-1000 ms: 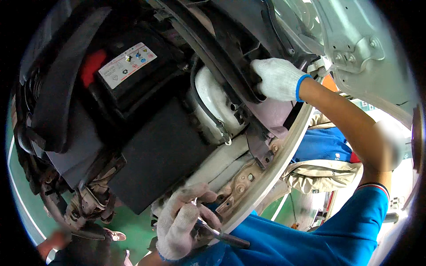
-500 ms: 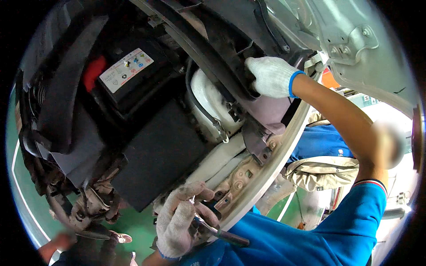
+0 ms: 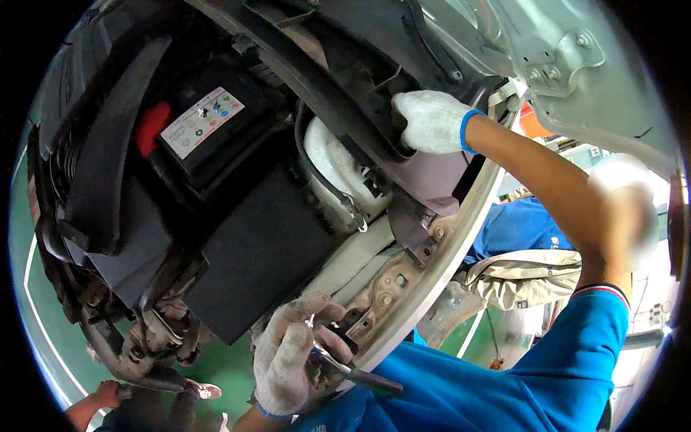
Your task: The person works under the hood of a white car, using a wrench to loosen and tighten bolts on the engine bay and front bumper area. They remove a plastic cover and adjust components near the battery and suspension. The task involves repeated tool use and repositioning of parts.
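Note:
In white knitted gloves, my left hand point(image 3: 288, 356) is closed round a metal tool with a dark handle point(image 3: 374, 380), beside the pale body edge point(image 3: 464, 245) of an open engine bay. Higher up, my right hand point(image 3: 432, 122) has its fingers curled against a long black trim piece point(image 3: 324, 93); what its fingertips hold is hidden. Left of both hands are a black battery point(image 3: 245, 137) with a label and red terminal cover point(image 3: 152, 126), and a flat dark panel point(image 3: 252, 252). A white tank point(image 3: 324, 151) with a black hose lies between battery and trim.
A pale metal panel point(image 3: 597, 93) overhangs the upper right. Blue and beige garments point(image 3: 515, 277) lie beyond the body edge. Another person's hand point(image 3: 104, 396) and shoe point(image 3: 209, 390) show at lower left, over a green floor point(image 3: 54, 338) with white lines.
The view has shifted slightly, with the right hand and engine parts appearing a little further left. Both hands keep their grip shapes. The other person's hand at lower left has moved slightly.

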`<move>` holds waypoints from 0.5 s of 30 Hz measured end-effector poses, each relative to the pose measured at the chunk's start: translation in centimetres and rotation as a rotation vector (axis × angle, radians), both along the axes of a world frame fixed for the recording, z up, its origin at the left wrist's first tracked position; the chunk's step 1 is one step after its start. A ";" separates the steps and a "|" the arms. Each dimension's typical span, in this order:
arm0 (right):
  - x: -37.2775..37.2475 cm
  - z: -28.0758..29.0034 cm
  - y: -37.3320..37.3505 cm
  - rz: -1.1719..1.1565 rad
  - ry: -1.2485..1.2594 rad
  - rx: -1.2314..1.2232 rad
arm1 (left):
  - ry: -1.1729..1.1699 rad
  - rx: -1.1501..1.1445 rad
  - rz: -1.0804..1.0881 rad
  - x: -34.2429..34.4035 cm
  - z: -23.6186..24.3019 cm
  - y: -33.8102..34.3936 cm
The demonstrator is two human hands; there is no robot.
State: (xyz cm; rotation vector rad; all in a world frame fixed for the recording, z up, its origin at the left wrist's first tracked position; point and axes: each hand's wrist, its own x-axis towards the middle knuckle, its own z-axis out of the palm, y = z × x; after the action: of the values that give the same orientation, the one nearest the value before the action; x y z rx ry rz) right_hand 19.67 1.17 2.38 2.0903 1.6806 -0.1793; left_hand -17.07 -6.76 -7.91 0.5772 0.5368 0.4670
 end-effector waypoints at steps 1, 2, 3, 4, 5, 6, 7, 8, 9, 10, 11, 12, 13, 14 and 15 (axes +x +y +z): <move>0.5 0.0 -0.1 0.017 0.022 -0.001 | 0.005 -0.007 0.006 0.1 0.0 -0.1; 0.8 0.2 0.0 0.039 0.045 -0.002 | 0.011 -0.012 0.017 0.2 -0.1 -0.3; 1.0 0.8 -0.1 0.059 0.080 0.059 | 0.016 -0.017 0.027 0.3 -0.1 -0.4; 1.1 1.6 -0.3 0.078 0.114 0.119 | 0.029 -0.002 0.030 0.2 0.0 -0.4; 1.2 2.3 -0.5 0.094 0.154 0.176 | 0.046 0.009 0.030 0.2 0.2 -0.5; 1.2 3.2 -0.5 -0.001 0.217 0.314 | 0.063 0.020 0.029 0.2 0.3 -0.5; 1.5 3.9 -0.8 -0.009 0.242 0.425 | 0.064 0.041 0.033 0.3 0.4 -0.5; 1.5 4.3 -1.1 -0.028 0.307 0.482 | 0.066 0.064 0.037 0.5 0.7 -0.3; 1.2 4.7 -1.5 -0.047 0.370 0.540 | 0.068 0.087 0.040 0.6 0.9 -0.2; 0.2 5.2 -2.6 -0.051 0.466 0.568 | 0.071 0.071 0.066 0.7 1.0 -0.3; -2.3 5.6 -3.4 -0.037 0.573 0.595 | 0.079 0.060 0.110 0.8 1.1 -0.5; -4.8 6.0 -4.8 0.086 0.594 0.538 | 0.076 0.052 0.151 0.9 1.2 -0.7; -7.3 5.8 -6.7 0.199 0.613 0.477 | 0.079 0.034 0.187 1.2 1.4 -0.7; -9.8 5.2 -9.4 0.205 0.721 0.379 | 0.075 0.018 0.207 1.6 1.7 -0.7; -11.8 4.3 -11.4 0.226 0.798 0.313 | 0.079 0.005 0.232 1.9 2.0 -0.8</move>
State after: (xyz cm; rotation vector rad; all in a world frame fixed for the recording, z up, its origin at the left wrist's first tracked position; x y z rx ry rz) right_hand 7.84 -10.27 6.67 2.1665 2.5213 -0.8104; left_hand -15.19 -7.58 -5.92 0.5423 0.6824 0.6678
